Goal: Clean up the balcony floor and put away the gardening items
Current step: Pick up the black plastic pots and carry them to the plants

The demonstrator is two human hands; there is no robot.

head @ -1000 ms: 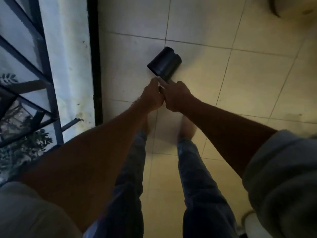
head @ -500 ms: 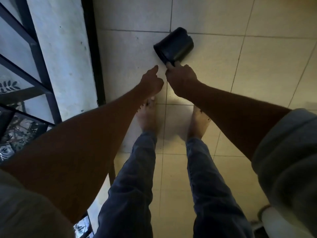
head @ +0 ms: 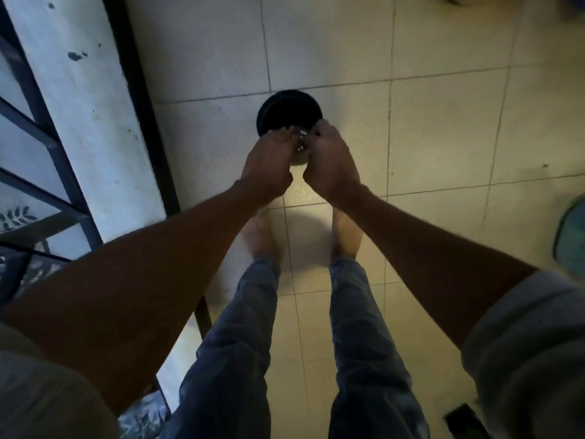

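Both hands meet at the near rim of a round black plastic plant pot (head: 289, 110), which is seen from above with its dark opening facing the camera, over the pale tiled balcony floor (head: 443, 128). Left hand (head: 269, 166) has its fingers curled forward and bunched at the pot's near edge, gripping it; its fingertips (head: 286, 134) lie on the rim. Right hand (head: 332, 160) is likewise curled, its knuckles raised and its fingers closed over the rim on the pot's right near side. Between the two hands a small pale rounded shape is partly visible; what it is cannot be told. Whether the pot rests on the floor or is lifted clear of it cannot be determined. The pot lies directly ahead of both hands and just beyond the person's bare feet (head: 346, 239). Both forearms extend straight forward and downward, converging from the lower corners of the view, with light rolled sleeves (head: 535, 337) at the elbows. Blue denim trouser legs (head: 364, 343) stand beneath the arms. A white concrete ledge (head: 82, 99) and a dark metal railing (head: 47, 144) run along the left side.
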